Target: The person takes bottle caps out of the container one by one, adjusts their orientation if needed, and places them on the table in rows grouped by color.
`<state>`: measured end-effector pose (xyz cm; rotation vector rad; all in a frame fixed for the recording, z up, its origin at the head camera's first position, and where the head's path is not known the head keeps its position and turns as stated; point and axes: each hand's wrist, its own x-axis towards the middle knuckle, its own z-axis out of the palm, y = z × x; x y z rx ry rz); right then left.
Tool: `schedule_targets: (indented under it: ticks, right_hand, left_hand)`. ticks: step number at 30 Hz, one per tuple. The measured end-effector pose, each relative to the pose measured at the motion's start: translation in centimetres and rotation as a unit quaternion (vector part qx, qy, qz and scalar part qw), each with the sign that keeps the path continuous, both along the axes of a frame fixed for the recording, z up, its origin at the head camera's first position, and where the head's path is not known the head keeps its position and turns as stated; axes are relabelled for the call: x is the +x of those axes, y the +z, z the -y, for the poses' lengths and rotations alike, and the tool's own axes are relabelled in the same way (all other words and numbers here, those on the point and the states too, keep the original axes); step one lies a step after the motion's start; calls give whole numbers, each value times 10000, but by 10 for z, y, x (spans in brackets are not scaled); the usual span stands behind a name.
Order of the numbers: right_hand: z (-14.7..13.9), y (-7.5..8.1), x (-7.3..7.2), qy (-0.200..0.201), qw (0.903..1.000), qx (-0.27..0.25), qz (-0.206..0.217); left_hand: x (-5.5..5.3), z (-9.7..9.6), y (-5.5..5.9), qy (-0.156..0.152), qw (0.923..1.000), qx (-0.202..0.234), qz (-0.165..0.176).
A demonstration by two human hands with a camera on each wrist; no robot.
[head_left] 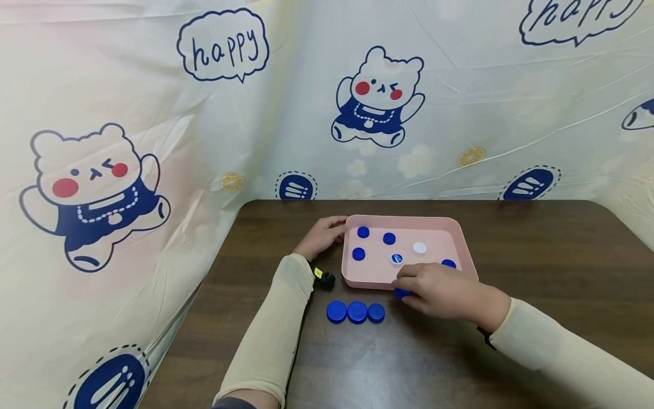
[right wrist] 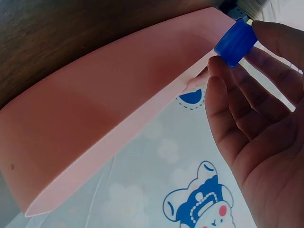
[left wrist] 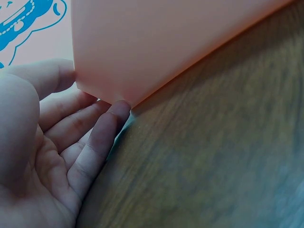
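Observation:
My right hand [head_left: 444,289] pinches a blue bottle cap [right wrist: 235,45] between thumb and fingertips, just off the near wall of a pink tray [head_left: 403,278]. Most of this cap is covered by the fingers in the head view. My left hand [head_left: 322,236] touches the tray's far left corner from outside, its fingers only slightly bent. Inside the tray lie several blue caps [head_left: 389,238], a white cap [head_left: 419,248] and one cap with a blue-and-white top [head_left: 397,259]. Three blue caps [head_left: 357,312] sit in a row on the table before the tray.
The brown wooden table [head_left: 332,369] carries the tray near its far side. A printed cloth [head_left: 286,113] hangs behind and to the left. A black device [head_left: 326,280] with a yellow tag is at the left wrist.

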<state>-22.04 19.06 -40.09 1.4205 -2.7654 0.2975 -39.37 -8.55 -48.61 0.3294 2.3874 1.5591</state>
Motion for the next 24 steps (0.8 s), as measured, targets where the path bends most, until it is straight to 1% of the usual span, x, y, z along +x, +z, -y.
schedule_targets:
  ticks: [5, 12, 17, 24]
  right_hand:
    - [3, -1, 2, 91, 9999, -52, -56]
    - [8, -6, 3, 294, 9994, -103, -117]
    - [11, -11, 4, 349, 9993, -99, -34]
    - [14, -14, 6, 352, 9993, 36, 68]
  left_hand:
    - [1, 0, 0, 20, 10000, -4, -2]
    - [2, 0, 2, -1, 9999, 112, -2]
    - [2, 1, 2, -8, 9999, 135, 1]
    - [0, 1, -1, -48, 9999, 132, -29]
